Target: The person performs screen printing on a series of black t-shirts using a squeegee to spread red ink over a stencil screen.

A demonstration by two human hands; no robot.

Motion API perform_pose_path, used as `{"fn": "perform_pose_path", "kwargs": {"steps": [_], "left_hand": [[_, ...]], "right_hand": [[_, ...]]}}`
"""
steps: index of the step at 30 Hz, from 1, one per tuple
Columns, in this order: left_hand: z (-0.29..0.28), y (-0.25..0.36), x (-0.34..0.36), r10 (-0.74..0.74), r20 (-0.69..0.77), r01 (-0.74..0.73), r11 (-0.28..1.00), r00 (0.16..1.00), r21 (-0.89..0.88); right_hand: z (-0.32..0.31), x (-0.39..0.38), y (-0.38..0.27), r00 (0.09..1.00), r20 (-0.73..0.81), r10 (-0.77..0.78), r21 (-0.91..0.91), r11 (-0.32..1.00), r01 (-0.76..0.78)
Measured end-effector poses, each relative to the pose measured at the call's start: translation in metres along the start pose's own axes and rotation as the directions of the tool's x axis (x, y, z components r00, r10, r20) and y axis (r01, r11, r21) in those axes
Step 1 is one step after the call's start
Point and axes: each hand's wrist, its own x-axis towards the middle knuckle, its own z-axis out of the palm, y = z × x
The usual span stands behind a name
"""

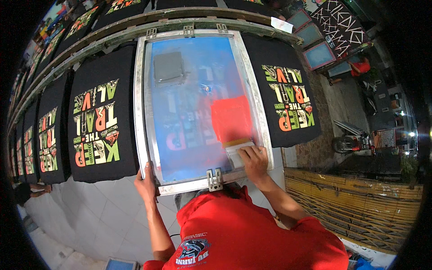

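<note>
A screen-printing frame (141,105) with pale metal sides and blue mesh lies in front of me over a black shirt. My left hand (146,183) grips its near left corner. In my right hand (254,163) is a squeegee (236,152) with a pale handle, held low at the right of the mesh. A patch of red ink (231,118) spreads just beyond its blade. A dark grey square (169,66) shows at the mesh's far left. Through the mesh, the printed lettering underneath looks hazy.
Black printed shirts (81,58) are laid out in a row on both sides. A long rail (121,30) with metal hinge clamps (189,30) runs along the far side. Bamboo fencing (351,207) and a motorcycle (346,143) are at right. Another person's hand (45,189) shows at far left.
</note>
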Motion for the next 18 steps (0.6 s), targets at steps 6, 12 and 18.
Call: {"fn": "perform_pose_path", "kwargs": {"steps": [6, 12, 18], "left_hand": [[-0.002, 0.005, -0.001, -0.024, 0.037, 0.020, 0.996, 0.999, 0.090], [0.000, -0.001, 0.004, 0.037, 0.036, -0.039, 0.998, 0.999, 0.052], [-0.006, 0.013, -0.002, 0.095, 0.032, -0.098, 0.991, 0.995, 0.095]], "right_hand": [[0.042, 0.089, 0.047, 0.998, -0.028, -0.054, 0.006, 0.999, 0.054], [0.012, 0.189, 0.068, 0.912, 0.396, -0.108, 0.042, 0.994, 0.099], [-0.053, 0.152, 0.067, 0.914, 0.270, 0.303, 0.365, 0.846, -0.388]]}}
